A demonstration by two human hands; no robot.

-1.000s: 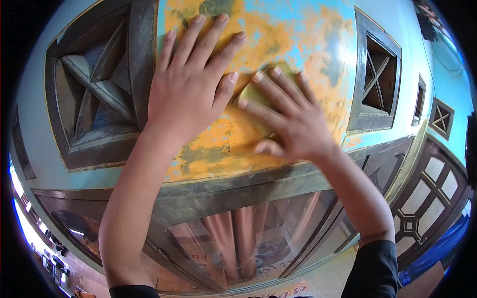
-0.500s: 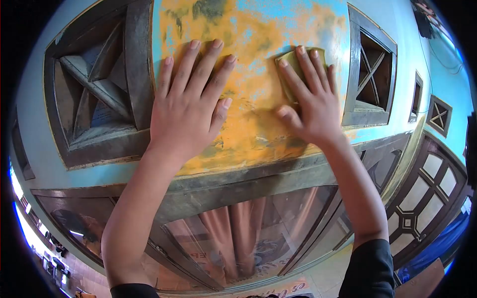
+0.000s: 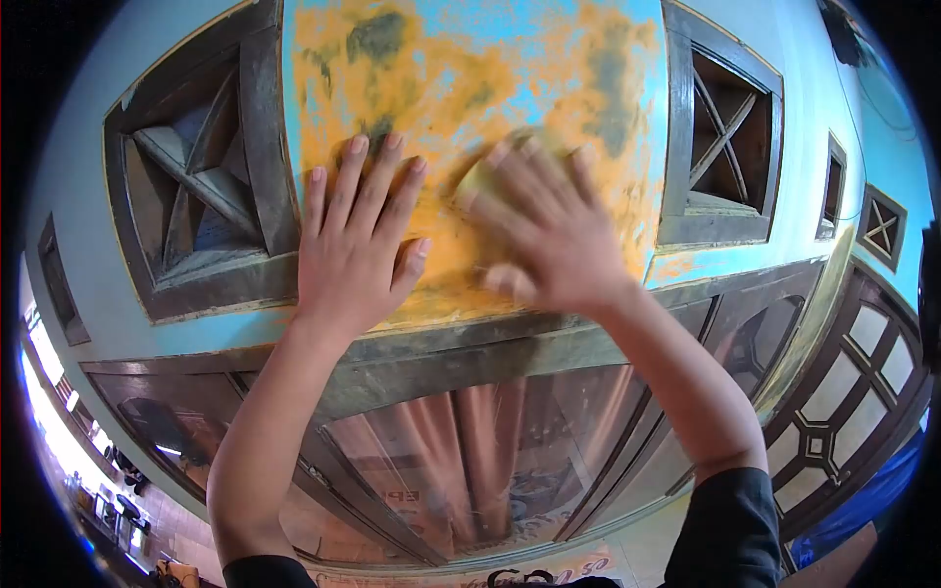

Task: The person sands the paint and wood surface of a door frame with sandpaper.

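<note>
My left hand (image 3: 358,235) lies flat with spread fingers on a wall panel (image 3: 441,88) of patchy orange, light blue and dark grey. To its right, my right hand (image 3: 554,225), blurred by motion, presses a yellowish sheet (image 3: 477,186) against the same panel. The sheet is mostly hidden under the palm and fingers, and only its left and upper edges show. Nothing is held in my left hand.
Dark wooden frames with crossed slats flank the panel, a left vent (image 3: 196,186) and a right vent (image 3: 725,137). Below run a wooden beam (image 3: 441,367) and glass doors with a brown curtain (image 3: 470,451). A panelled door (image 3: 843,392) stands at the right.
My right hand has moved left across the panel with the sheet, closer to my left hand. The camera view has shifted slightly, and my left hand appears lower in it.
</note>
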